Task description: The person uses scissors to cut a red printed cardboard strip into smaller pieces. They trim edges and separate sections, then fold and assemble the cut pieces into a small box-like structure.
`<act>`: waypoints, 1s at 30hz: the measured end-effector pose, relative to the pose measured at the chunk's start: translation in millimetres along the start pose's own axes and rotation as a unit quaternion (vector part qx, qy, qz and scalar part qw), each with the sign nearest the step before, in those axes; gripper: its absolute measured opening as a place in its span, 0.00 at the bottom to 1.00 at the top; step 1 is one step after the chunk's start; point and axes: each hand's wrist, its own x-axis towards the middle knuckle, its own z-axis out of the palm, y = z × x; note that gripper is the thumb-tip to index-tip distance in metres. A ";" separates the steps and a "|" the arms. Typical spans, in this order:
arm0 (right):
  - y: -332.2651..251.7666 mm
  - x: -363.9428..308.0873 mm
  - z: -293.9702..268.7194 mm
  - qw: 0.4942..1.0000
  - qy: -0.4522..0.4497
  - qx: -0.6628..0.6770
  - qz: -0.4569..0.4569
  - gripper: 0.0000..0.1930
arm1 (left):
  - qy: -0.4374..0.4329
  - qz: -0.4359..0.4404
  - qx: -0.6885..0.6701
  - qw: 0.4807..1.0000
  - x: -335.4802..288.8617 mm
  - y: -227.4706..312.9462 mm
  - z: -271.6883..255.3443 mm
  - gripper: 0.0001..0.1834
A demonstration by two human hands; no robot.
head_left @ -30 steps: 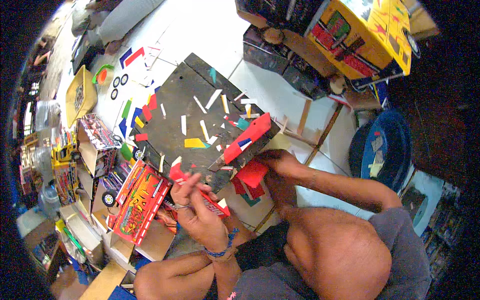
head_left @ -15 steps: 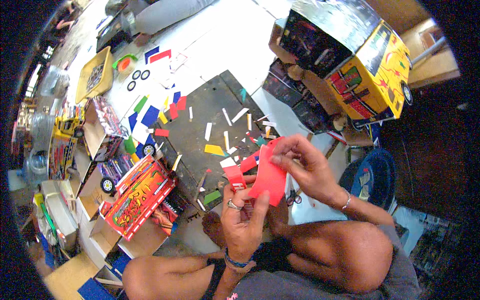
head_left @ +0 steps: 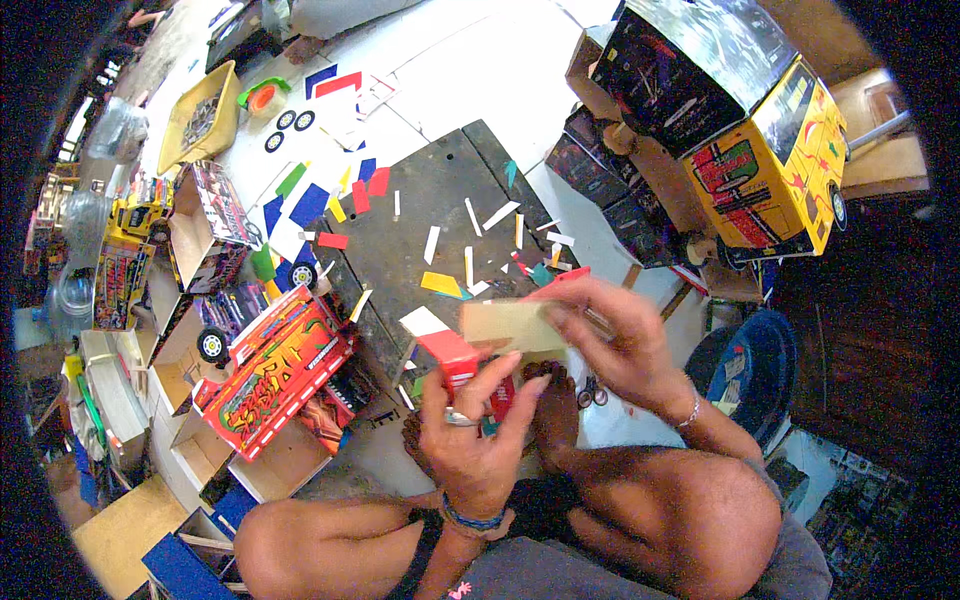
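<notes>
My left hand (head_left: 468, 445) is closed around a small red boxy piece (head_left: 448, 352) with a white end; part of it is hidden behind my fingers. Just to its right, my right hand (head_left: 628, 345) pinches a pale yellowish sheet (head_left: 500, 325) by its right side, blurred by motion. That sheet hangs over the red piece, close to my left fingertips. Below both hands lies a dark board (head_left: 400, 250) strewn with white, yellow and red scraps (head_left: 440, 284). Scissors (head_left: 592, 392) rest near my right wrist.
At the left lies a red toy truck body (head_left: 285, 385) beside open wooden boxes. A yellow tray (head_left: 190, 140) and small wheels (head_left: 285, 120) are farther back. A large yellow-and-black toy truck (head_left: 750, 190) stands at right, with a blue tub (head_left: 765, 360) nearer.
My right hand has turned the sheet from its red face to its pale face. The left hand has let go of the sheet's lower edge and shifted slightly left with the red piece.
</notes>
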 end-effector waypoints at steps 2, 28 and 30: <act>9.8 4.4 -19.1 0.995 -0.025 -0.087 -0.045 0.11 | 0.031 -0.057 -0.090 0.994 4.0 0.7 -0.2 0.15; 12.2 -8.7 2.0 0.974 0.029 0.187 0.123 0.09 | 0.025 0.005 -0.006 1.000 6.6 -6.3 27.5 0.17; 14.6 -7.8 -5.9 0.991 0.029 0.100 0.085 0.08 | 0.032 -0.068 -0.069 0.995 4.3 -5.8 27.8 0.16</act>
